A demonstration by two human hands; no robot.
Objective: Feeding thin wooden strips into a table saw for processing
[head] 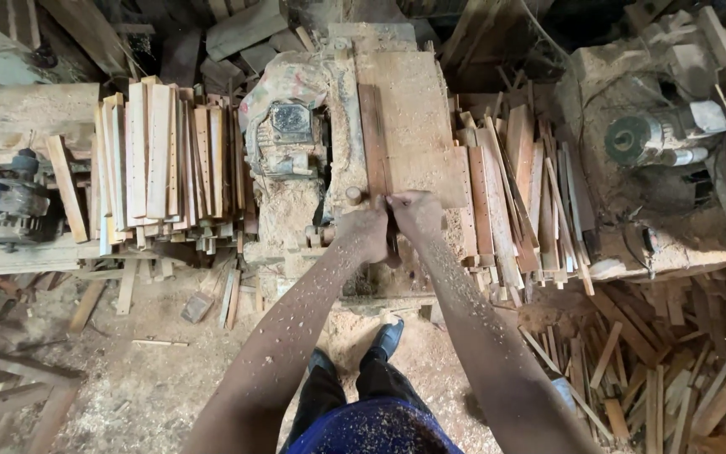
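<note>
A narrow reddish wooden strip point(373, 139) stands on edge along the flat top of a sawdust-covered woodworking machine point(413, 118). My left hand point(365, 233) and my right hand point(416, 214) are pressed together at the strip's near end, fingers closed around it. Both forearms are speckled with sawdust. The part of the strip under my hands is hidden.
A stack of pale cut slats point(165, 160) lies left of the machine's motor point(291, 139). Reddish strips point(506, 193) are piled on the right. A second motor point(661, 134) sits far right. Offcuts point(649, 370) and sawdust cover the floor around my feet point(384, 340).
</note>
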